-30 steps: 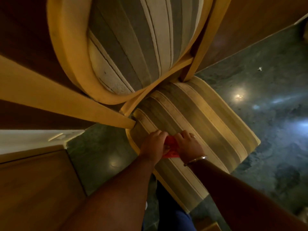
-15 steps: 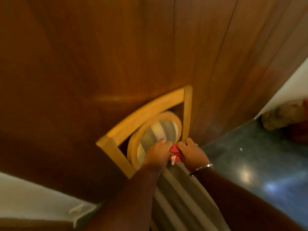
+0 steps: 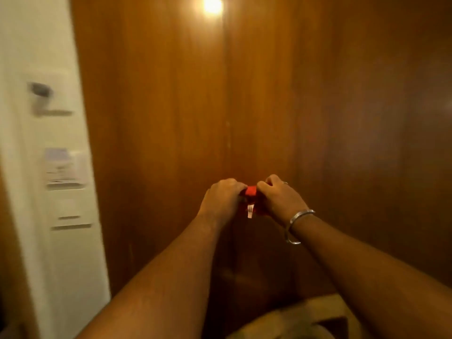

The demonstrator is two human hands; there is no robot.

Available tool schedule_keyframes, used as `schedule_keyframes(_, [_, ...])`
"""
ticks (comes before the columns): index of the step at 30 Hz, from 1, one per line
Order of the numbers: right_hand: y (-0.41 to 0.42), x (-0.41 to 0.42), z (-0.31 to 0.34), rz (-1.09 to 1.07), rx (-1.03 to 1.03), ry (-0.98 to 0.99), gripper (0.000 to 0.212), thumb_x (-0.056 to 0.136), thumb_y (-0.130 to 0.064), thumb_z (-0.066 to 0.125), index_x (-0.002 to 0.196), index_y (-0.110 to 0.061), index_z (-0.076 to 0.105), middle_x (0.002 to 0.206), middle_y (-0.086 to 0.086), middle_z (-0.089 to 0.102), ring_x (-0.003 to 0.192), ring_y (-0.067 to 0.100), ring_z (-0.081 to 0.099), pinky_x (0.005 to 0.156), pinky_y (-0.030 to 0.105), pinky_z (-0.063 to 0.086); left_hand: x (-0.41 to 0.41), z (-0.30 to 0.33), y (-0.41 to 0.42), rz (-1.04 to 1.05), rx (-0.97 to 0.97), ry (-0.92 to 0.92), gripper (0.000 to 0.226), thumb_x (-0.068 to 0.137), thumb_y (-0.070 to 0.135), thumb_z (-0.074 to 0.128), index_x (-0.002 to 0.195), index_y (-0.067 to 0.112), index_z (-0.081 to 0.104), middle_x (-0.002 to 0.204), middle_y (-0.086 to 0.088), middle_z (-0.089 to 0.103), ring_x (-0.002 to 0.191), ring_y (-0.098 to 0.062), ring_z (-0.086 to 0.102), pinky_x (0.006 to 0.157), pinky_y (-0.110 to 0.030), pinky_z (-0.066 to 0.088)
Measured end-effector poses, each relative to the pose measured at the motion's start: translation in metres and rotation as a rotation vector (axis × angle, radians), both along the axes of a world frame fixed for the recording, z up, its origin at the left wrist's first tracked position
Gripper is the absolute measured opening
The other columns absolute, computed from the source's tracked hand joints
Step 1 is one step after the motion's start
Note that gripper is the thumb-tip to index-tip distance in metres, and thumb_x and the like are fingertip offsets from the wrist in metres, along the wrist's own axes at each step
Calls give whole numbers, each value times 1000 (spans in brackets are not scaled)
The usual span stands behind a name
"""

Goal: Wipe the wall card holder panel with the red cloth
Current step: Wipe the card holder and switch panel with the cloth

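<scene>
Both hands hold the red cloth (image 3: 251, 192) bunched between them in front of a wooden wall. My left hand (image 3: 223, 198) grips its left side and my right hand (image 3: 280, 198), with a metal bangle on the wrist, grips its right side. A small white tag hangs below the cloth. The card holder panel (image 3: 64, 168) is a white plate with a card in it, on the white wall strip far to the left of my hands. It is blurred.
Brown wood panelling (image 3: 269, 94) fills the middle and right, with a lamp glare at the top. Further white switch plates (image 3: 69, 211) sit above and below the card holder. The top of a wooden chair back (image 3: 293, 319) shows at the bottom edge.
The view has swung up from the chair seat and floor to the wall. My hands rose with it, still holding the cloth together. The white wall strip came into view at the left.
</scene>
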State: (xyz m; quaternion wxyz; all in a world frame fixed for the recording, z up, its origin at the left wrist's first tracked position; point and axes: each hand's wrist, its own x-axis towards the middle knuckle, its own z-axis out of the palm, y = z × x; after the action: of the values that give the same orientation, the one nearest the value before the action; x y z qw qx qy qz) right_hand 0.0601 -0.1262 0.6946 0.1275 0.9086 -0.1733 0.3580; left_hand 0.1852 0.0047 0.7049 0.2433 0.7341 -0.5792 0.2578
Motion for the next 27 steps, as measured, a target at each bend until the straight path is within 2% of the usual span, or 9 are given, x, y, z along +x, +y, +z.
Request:
schedule_keyframes(3, [27, 39, 40, 92, -31, -4, 28, 78, -16, 64, 98, -18, 45, 98, 12, 48, 69, 23, 47, 51, 34, 48, 31, 31, 33, 31, -48, -27, 19, 94, 25, 62, 111, 20, 70, 101, -4, 67, 94, -23, 62, 77, -37, 49])
schedule_keyframes(6, [68, 99, 61, 199, -18, 17, 22, 81, -17, 60, 98, -19, 46, 105, 11, 46, 74, 27, 50, 57, 36, 49, 75, 46, 92, 160, -75, -87, 23, 94, 26, 62, 115, 20, 70, 105, -5, 69, 97, -24, 63, 81, -40, 51])
schedule_keyframes(8, [105, 140, 75, 279, -21, 13, 21, 81, -18, 59, 99, -19, 48, 108, 10, 45, 77, 29, 51, 58, 35, 46, 110, 53, 136, 191, -149, -102, 27, 94, 26, 63, 119, 19, 69, 108, -6, 71, 100, -24, 64, 84, -37, 51])
schedule_keyframes(11, [152, 191, 87, 375, -22, 24, 21, 83, -21, 57, 101, -20, 48, 109, 10, 46, 84, 30, 51, 65, 38, 48, 154, 54, 192, 245, -265, -98, 28, 91, 31, 68, 117, 23, 72, 108, -1, 75, 98, -19, 66, 84, -26, 45])
schedule_keyframes(12, [165, 204, 88, 394, -20, 48, 22, 83, -22, 57, 102, -20, 48, 109, 10, 46, 86, 30, 52, 67, 40, 49, 166, 52, 207, 255, -295, -83, 27, 89, 33, 70, 114, 25, 73, 105, 2, 76, 96, -16, 67, 84, -25, 46])
schedule_keyframes(14, [186, 233, 84, 437, -25, 96, 23, 83, -21, 57, 105, -20, 48, 109, 10, 48, 86, 30, 52, 69, 38, 46, 194, 44, 231, 279, -338, -20, 23, 86, 35, 72, 109, 30, 75, 99, 8, 76, 90, -10, 65, 84, -32, 51])
schedule_keyframes(18, [210, 283, 69, 451, -59, 154, 25, 85, -25, 57, 109, -23, 48, 111, 5, 48, 88, 21, 49, 71, 32, 48, 247, 20, 253, 297, -382, 94, 24, 87, 38, 72, 111, 33, 73, 98, 10, 74, 91, -10, 62, 85, -47, 53])
schedule_keyframes(23, [227, 323, 76, 390, -131, -31, 31, 85, -36, 54, 114, -25, 49, 113, 5, 50, 91, 23, 50, 70, 30, 48, 306, 16, 251, 248, -579, 202, 23, 90, 38, 69, 111, 32, 72, 103, 11, 72, 98, -11, 63, 89, -46, 55])
schedule_keyframes(27, [234, 335, 67, 370, -330, -121, 56, 69, -43, 71, 117, -22, 50, 115, 12, 57, 95, 31, 56, 78, 40, 48, 331, 8, 242, 217, -682, 163, 35, 88, 58, 57, 113, 35, 67, 105, 16, 71, 99, -8, 64, 86, -45, 57])
